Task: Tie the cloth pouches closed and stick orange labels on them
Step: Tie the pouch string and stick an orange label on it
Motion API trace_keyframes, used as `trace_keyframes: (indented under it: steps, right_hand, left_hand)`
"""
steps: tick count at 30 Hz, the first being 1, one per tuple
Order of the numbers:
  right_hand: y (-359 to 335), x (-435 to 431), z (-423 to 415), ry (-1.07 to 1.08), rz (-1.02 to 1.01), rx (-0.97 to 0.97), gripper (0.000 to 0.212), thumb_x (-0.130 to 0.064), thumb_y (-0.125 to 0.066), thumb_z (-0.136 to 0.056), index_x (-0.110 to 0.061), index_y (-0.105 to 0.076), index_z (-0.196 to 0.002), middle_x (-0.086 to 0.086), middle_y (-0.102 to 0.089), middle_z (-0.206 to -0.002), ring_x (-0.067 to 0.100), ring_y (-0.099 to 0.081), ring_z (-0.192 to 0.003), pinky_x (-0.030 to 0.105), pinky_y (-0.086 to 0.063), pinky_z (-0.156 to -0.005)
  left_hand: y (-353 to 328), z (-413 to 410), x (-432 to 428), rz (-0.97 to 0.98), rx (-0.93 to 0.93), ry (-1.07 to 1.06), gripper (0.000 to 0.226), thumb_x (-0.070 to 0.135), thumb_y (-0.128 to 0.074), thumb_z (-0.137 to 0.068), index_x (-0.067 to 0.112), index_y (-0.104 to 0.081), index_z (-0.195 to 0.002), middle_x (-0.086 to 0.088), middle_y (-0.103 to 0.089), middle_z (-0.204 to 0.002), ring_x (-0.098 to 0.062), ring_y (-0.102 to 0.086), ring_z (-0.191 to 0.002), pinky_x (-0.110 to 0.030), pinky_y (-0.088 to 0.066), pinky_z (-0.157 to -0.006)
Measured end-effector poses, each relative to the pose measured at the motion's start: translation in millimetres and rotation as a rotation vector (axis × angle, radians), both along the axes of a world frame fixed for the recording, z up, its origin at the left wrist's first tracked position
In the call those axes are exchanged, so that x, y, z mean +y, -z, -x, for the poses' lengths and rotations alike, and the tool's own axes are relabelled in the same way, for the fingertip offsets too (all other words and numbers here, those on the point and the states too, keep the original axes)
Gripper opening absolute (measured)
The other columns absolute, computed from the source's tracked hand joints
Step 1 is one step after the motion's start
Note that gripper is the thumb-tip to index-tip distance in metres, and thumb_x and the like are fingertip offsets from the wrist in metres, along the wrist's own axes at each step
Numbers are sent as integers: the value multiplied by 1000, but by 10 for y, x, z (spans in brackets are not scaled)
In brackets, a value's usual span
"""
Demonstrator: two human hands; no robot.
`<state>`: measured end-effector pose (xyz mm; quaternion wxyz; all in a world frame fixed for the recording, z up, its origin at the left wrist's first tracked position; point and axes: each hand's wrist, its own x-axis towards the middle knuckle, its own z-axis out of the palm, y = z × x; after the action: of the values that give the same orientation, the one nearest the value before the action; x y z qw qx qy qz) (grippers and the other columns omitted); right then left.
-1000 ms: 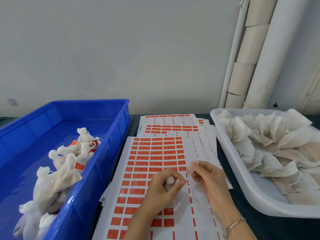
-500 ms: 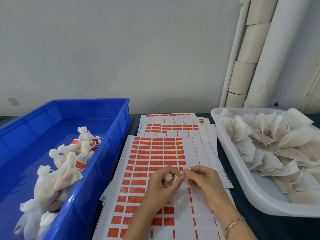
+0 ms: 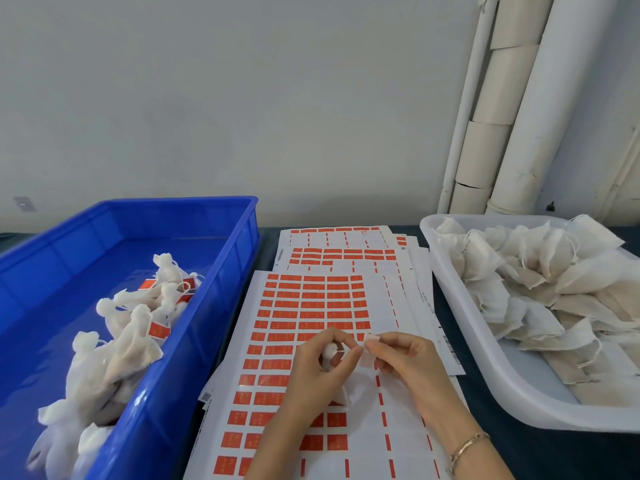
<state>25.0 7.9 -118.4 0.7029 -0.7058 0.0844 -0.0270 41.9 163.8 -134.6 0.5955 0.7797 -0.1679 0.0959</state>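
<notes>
- Gripping the cloth pouch (image 3: 329,352) by its gathered neck, the left hand (image 3: 311,375) curls closed above the label sheet (image 3: 311,306).
- The right hand (image 3: 408,365) pinches a label (image 3: 370,341) just right of that neck, with its long axis roughly upright.

Two bare hands were held fingertip to fingertip, low and near the middle.

The left hand (image 3: 320,370) stood at the end of a forearm that slanted up from the near edge. The back of the hand was uppermost. Its fingers curled in a ring round the gathered neck of a pouch (image 3: 330,351), with thumb and forefinger closed at the top. The right forearm slanted in from the near right, with a thin bracelet (image 3: 467,445) on the wrist. The right hand (image 3: 407,358) pinched a small pale label (image 3: 370,339) between thumb and forefinger, just beside the left fingertips, its other fingers tucked beneath.
</notes>
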Motion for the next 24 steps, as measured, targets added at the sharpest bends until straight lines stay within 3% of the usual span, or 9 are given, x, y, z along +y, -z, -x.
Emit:
trace_keyframes:
  steps: [8, 12, 14, 16, 18, 20, 24]
  right_hand:
    - [-1, -14, 2, -51, -28, 6, 5, -27, -78, -75, -26, -76, -80, -9, -74, -81, 5, -69, -74, 10, -50, -57]
    - [18, -11, -14, -88, -20, -4, 32, -40, -77, -71, -36, -68, -101, -21, -72, -92, 3, -68, -90, 15, -55, -67]
    - [15, -10, -31, -115, -49, -2, 44, -51, -72, -68, -39, -62, -108, -13, -73, -93, 11, -69, -88, 22, -58, -75]
    - [-6, -25, -55, -91, -193, 0, 37, -54, -65, -76, -35, -64, -108, -3, -74, -94, 18, -66, -79, 28, -58, -76]
    - [-10, -46, -77, 7, -208, -21, 32, -51, -62, -81, -31, -65, -106, -4, -74, -92, 18, -65, -77, 26, -55, -70]
    - [20, -52, -84, 56, -78, -49, 39, -54, -66, -71, -30, -67, -101, -12, -73, -88, 16, -68, -82, 19, -53, -66]
    - [33, -10, -32, -29, 19, -106, 41, -48, -74, -59, -33, -70, -98, -27, -69, -93, -5, -65, -91, 9, -51, -62]
  left_hand:
    - [8, -3, -6, -37, 18, 10, 12, 20, -68, -87, 32, -67, -82, 19, -67, -81, -6, -63, -85, -13, -51, -73]
    - [2, 1, -16, -41, 21, -12, 14, 20, -67, -88, 33, -65, -82, 21, -66, -83, -5, -62, -86, -13, -51, -73]
    - [1, 1, -9, -26, 23, -23, 13, 20, -67, -87, 32, -66, -82, 21, -67, -82, -4, -62, -86, -12, -50, -73]
    - [3, -9, -2, -7, 34, -24, 11, 20, -67, -87, 31, -67, -83, 19, -67, -81, -3, -63, -85, -13, -50, -74]
    - [6, -11, -4, 1, 49, -31, 10, 22, -67, -87, 31, -67, -83, 19, -67, -83, -3, -63, -86, -14, -51, -74]
    - [11, -17, -5, 0, 60, -45, 9, 23, -67, -87, 31, -67, -83, 20, -67, -84, -3, -63, -86, -16, -52, -74]
    - [26, -22, 2, 19, 48, -37, 10, 21, -66, -88, 31, -67, -84, 17, -68, -82, -6, -64, -83, -19, -54, -73]
